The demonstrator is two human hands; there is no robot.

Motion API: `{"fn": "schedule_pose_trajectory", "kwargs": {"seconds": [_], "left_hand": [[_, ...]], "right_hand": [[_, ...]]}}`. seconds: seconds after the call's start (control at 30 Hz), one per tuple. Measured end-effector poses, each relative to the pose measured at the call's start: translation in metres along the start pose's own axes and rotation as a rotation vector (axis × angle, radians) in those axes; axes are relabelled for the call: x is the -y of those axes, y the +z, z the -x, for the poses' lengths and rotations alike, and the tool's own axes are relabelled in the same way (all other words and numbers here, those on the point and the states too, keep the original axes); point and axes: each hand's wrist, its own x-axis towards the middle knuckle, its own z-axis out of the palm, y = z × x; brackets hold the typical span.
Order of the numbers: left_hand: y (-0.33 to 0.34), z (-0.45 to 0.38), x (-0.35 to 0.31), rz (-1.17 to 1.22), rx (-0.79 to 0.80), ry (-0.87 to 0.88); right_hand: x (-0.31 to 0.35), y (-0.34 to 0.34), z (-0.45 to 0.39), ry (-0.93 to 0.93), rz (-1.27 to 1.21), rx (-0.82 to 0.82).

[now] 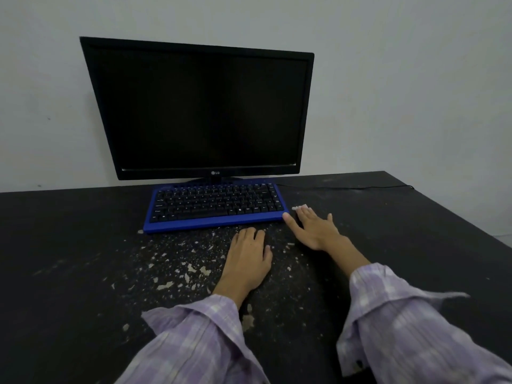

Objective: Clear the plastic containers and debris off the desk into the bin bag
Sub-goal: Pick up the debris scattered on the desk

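Pale flakes and crumbs of debris [177, 270] lie scattered over the black desk [69, 259] in front of the keyboard. My left hand [248, 259] lies palm down on the desk amid the debris, its fingers bent at the tips and holding nothing. My right hand [313, 228] rests flat with fingers spread just right of the keyboard's front corner, its fingertips touching a small white scrap [297, 207]. No plastic containers or bin bag are in view.
A blue keyboard [216, 207] with black keys sits in front of a dark LG monitor [199, 109] against the wall. A thin black cable [346, 187] runs right along the desk's back edge. The desk's right edge slants down at the far right.
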Motion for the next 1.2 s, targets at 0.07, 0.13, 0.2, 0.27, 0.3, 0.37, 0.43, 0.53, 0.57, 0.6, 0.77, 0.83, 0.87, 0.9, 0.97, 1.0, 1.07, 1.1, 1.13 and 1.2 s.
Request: {"fn": "schedule_pose_trajectory", "kwargs": {"seconds": [0.07, 0.13, 0.2, 0.27, 0.3, 0.37, 0.43, 0.53, 0.57, 0.6, 0.77, 0.83, 0.87, 0.9, 0.97, 1.0, 1.07, 1.1, 1.13, 1.2], "left_hand": [[0.001, -0.001, 0.000, 0.008, 0.001, 0.000], [0.002, -0.002, 0.001, 0.009, -0.006, 0.002], [0.003, -0.003, 0.001, 0.006, -0.014, 0.007], [0.003, -0.003, 0.001, 0.007, -0.016, 0.008], [0.003, -0.003, 0.002, 0.007, -0.016, 0.008], [0.002, -0.001, 0.001, 0.007, -0.018, 0.002], [0.002, -0.001, 0.001, 0.003, -0.024, 0.004], [0.000, 0.000, 0.000, 0.005, -0.015, 0.003], [0.000, 0.000, 0.000, 0.008, -0.014, 0.004], [0.000, 0.000, 0.000, 0.008, -0.009, 0.004], [-0.001, -0.001, -0.001, 0.001, -0.005, -0.013], [-0.002, 0.000, -0.001, 0.002, -0.008, -0.012], [-0.002, 0.000, -0.001, 0.003, -0.002, -0.011], [-0.004, 0.001, -0.002, 0.000, 0.004, -0.011], [-0.007, 0.002, -0.003, -0.014, 0.021, -0.007], [-0.009, 0.002, -0.004, -0.028, 0.037, 0.000], [-0.014, 0.003, -0.003, -0.068, 0.088, 0.027], [-0.018, 0.003, 0.000, -0.095, 0.117, 0.049], [-0.022, 0.003, 0.004, -0.121, 0.140, 0.067], [-0.030, 0.006, 0.015, -0.148, 0.147, 0.063]], "right_hand": [[-0.001, -0.004, -0.012, 0.000, -0.019, 0.013], [0.000, -0.008, -0.020, -0.006, -0.044, 0.023], [0.001, -0.011, -0.029, -0.003, -0.053, 0.033], [0.002, -0.014, -0.035, -0.006, -0.051, 0.040], [0.003, -0.015, -0.035, -0.023, -0.061, 0.039], [0.003, -0.013, -0.030, -0.092, -0.100, 0.036], [-0.004, -0.011, -0.019, -0.155, -0.127, 0.043], [-0.026, -0.017, -0.008, -0.163, -0.105, 0.041], [-0.030, -0.020, -0.007, -0.147, -0.081, 0.038], [-0.031, -0.021, -0.006, -0.135, -0.056, 0.034], [-0.012, 0.000, 0.002, -0.146, 0.005, -0.039], [-0.010, 0.005, 0.009, -0.130, -0.004, -0.045], [-0.010, 0.006, 0.015, -0.119, -0.004, -0.044], [-0.008, 0.007, 0.021, -0.110, -0.001, -0.044], [-0.001, 0.010, 0.032, -0.097, 0.018, -0.035], [0.004, 0.010, 0.038, -0.095, 0.026, -0.030], [0.014, 0.013, 0.050, -0.103, 0.033, -0.024], [0.019, 0.013, 0.056, -0.110, 0.029, -0.028], [0.024, 0.015, 0.060, -0.115, 0.029, -0.032], [0.035, 0.017, 0.066, -0.123, 0.038, -0.026]]}}
